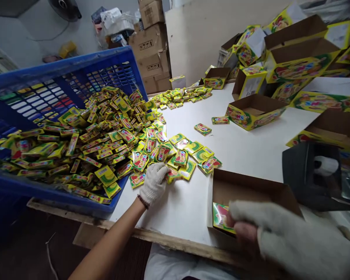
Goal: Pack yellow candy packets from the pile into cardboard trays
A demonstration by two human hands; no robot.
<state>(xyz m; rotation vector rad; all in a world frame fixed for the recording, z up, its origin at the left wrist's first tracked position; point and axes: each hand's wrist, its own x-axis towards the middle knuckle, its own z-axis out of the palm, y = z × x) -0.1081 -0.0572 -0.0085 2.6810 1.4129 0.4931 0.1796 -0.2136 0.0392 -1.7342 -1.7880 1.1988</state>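
My left hand [155, 182], in a white knitted glove with bare fingertips, pinches a small yellow-and-green crayon box [174, 175] at the near edge of a loose pile of crayon boxes [202, 154] on the white table. My right hand [280, 233], gloved too and blurred by motion, is over the near right side of an open cardboard box [251, 182]. Its thumb and finger close on the edge of another small crayon box [221, 214], which is inside at the left end. Part of the open box is hidden behind that hand.
A tilted blue crate [134, 74] full of crayon boxes spills onto the table [189, 210] at left. Printed open cartons [255, 112] are heaped at right and behind. A black tape dispenser [310, 175] stands right of the near box. Brown cartons [151, 50] are stacked behind.
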